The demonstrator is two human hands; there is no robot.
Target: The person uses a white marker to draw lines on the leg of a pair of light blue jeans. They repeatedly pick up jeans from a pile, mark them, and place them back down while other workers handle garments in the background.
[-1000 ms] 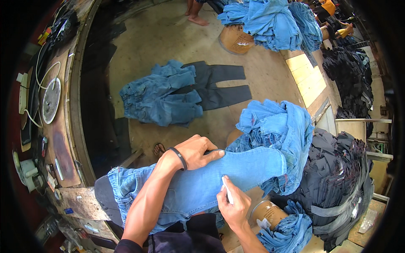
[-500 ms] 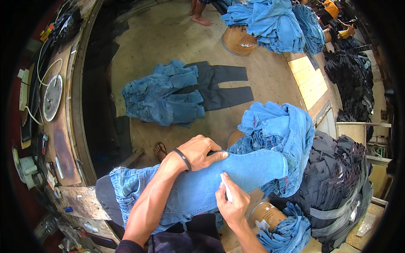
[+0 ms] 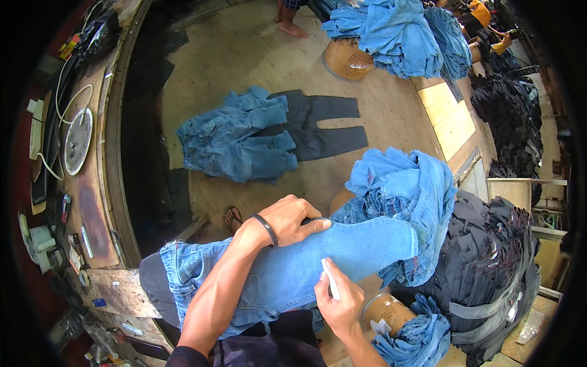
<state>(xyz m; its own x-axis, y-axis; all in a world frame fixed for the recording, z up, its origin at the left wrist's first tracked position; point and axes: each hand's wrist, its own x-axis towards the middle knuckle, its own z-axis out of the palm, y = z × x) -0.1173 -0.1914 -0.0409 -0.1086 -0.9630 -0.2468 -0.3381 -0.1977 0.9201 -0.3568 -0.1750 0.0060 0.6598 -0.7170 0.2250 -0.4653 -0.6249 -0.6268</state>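
A pair of light blue jeans (image 3: 281, 269) lies stretched across in front of me, waistband to the left and leg hem to the right. A dark, rounded board end (image 3: 158, 284) sticks out at the waistband. My left hand (image 3: 286, 221), with a black wristband, grips the far edge of the jeans leg, thumb on top and fingers mostly hidden. Something dark shows beside that thumb; I cannot make out what it is. In my right hand (image 3: 341, 303) a slim white stick-like tool (image 3: 331, 280) is pinched, its tip at the denim near the leg's lower edge.
Crumpled blue jeans (image 3: 400, 189) are heaped beyond the hem. Stacked dark garments (image 3: 489, 263) stand to the right. More jeans (image 3: 238, 137) and dark trousers (image 3: 324, 125) lie on the floor ahead. A cluttered wooden bench (image 3: 98, 214) runs along the left. Another person's feet (image 3: 293, 29) show at the far edge.
My right hand and the white tool have shifted slightly down, toward me, along the denim. My left hand and the jeans stay in nearly the same place.
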